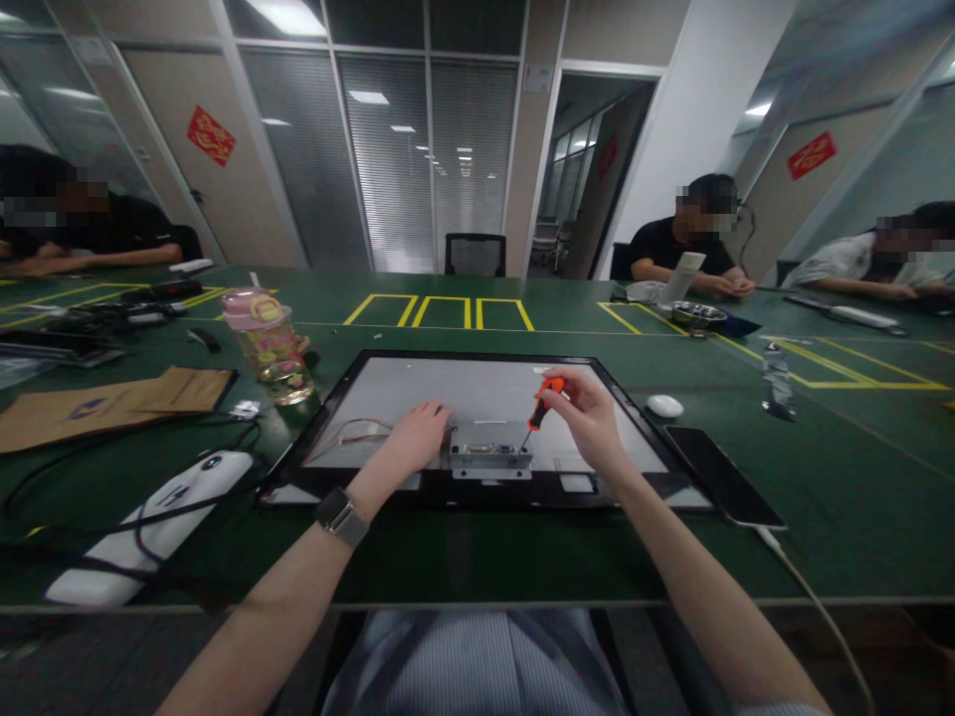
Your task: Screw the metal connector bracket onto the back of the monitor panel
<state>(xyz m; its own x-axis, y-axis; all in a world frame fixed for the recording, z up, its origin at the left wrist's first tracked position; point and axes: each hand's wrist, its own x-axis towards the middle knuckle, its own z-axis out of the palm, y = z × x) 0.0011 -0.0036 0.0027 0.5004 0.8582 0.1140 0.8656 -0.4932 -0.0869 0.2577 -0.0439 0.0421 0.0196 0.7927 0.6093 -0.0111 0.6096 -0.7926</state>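
Note:
My right hand (589, 418) is closed around the orange-and-black handle of a screwdriver (538, 410). The screwdriver slants down to the left, its tip at the port side of a small silver metal box (484, 459), near the box's right end. That box sits at the near edge of a flat display panel (477, 383), grey with a black frame, lying on the table. Resting on the panel at the box's left side is my left hand (420, 435), fingers stretched forward and together. Thin wires (350, 433) run out to the left of it.
On the left are a drink bottle (269, 343), a brown paper bag (111, 403) and a white power strip (156, 527) with black cables. A phone (723, 475) on a charging cable and a white mouse (665, 406) lie to the right. Other people sit across the green table (843, 447).

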